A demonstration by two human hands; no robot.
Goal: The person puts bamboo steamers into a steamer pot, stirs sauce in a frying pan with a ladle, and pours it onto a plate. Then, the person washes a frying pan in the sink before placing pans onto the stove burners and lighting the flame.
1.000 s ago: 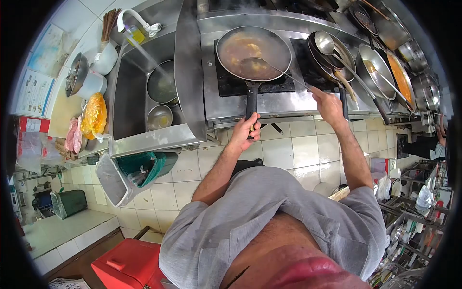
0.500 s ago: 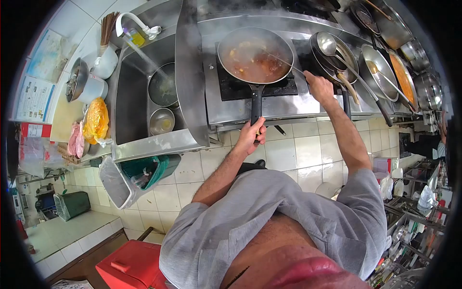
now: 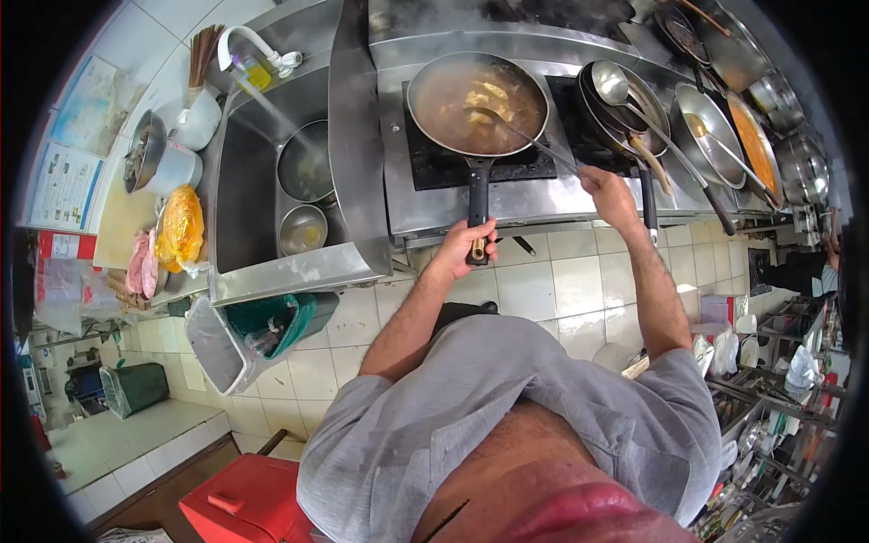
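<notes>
On the burner stands a black-handled frying pan (image 3: 431, 127) full of steaming brownish sauce, with pale yellow pieces (image 3: 490, 90) showing near its middle. My left hand (image 3: 463, 246) is wrapped round the end of the pan's handle (image 3: 478, 192). A long metal ladle (image 3: 534, 142) slants into the sauce from the right, its bowl partly sunk. My right hand (image 3: 610, 195) grips the ladle's shaft, just in front of the stove's edge. Right of the pan sits a stack of dark pans (image 3: 593, 101) with another large ladle (image 3: 610, 83) resting across it.
Left of a steel partition (image 3: 355, 136), a tap (image 3: 258, 41) runs into a pot (image 3: 303, 166) in the sink. A yellow bag (image 3: 180, 228) lies beside the sink, and a green-lined bin (image 3: 306, 328) stands below. Metal bowls (image 3: 711, 136) and an orange-filled tray (image 3: 754, 149) line the right.
The ladle's bowl has come up among the yellow pieces, now more visible with less steam. My right hand has moved slightly down and right; my left still holds the handle.
</notes>
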